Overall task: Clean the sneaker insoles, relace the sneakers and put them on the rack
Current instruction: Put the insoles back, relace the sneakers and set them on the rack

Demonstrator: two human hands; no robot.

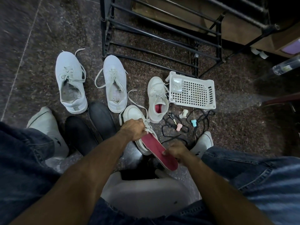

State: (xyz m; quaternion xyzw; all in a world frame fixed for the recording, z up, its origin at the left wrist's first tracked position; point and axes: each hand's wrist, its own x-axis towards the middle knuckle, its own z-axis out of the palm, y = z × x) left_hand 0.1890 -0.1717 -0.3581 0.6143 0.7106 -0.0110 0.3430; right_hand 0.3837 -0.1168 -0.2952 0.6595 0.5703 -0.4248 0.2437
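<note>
Sneaker [134,116], white, sits low on the floor between the person's knees; the left hand [134,129] grips its laces and tongue, fingers curled tight. A red insole [158,151] slants out of its heel opening, pinched near the heel end by the right hand [176,151]. Its partner shoe [157,99], red insole inside, touches a white plastic basket [194,93] holding a small clear bag [177,84]. Behind stand 2 pale sneakers [70,82] and a black rack [162,34].
</note>
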